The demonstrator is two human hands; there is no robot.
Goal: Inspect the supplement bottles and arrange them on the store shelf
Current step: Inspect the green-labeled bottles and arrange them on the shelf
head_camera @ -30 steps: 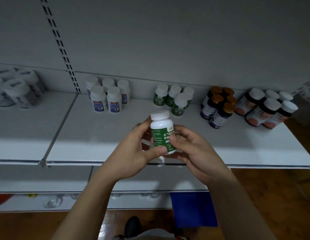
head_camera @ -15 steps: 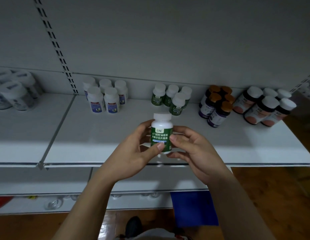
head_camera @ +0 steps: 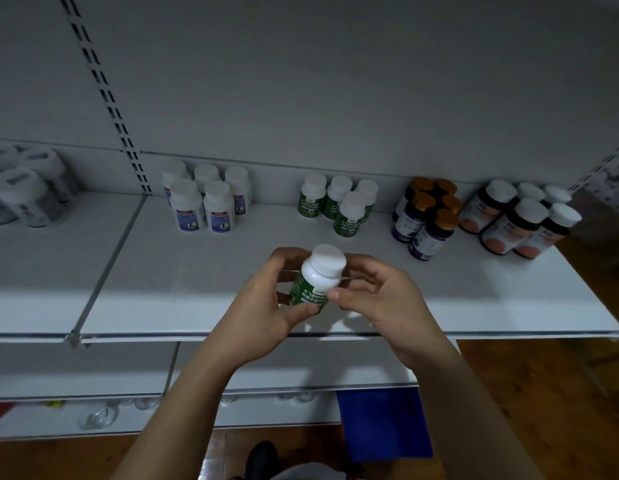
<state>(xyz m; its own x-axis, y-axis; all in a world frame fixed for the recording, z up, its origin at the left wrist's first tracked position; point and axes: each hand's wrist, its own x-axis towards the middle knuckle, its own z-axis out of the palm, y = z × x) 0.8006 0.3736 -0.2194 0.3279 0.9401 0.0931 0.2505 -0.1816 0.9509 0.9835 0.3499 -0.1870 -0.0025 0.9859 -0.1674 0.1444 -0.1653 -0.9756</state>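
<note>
Green-labelled bottle [head_camera: 316,282] tilted above the shelf [head_camera: 197,271], clamped between left hand [head_camera: 263,306] and right hand [head_camera: 380,303]

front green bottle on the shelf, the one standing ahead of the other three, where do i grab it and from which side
Probably grip the front green bottle around its labelled body, just below the white cap, coming from the shelf's open front edge. It stands upright with bare shelf before it and to its left, while the three green bottles crowd close behind.
</note>
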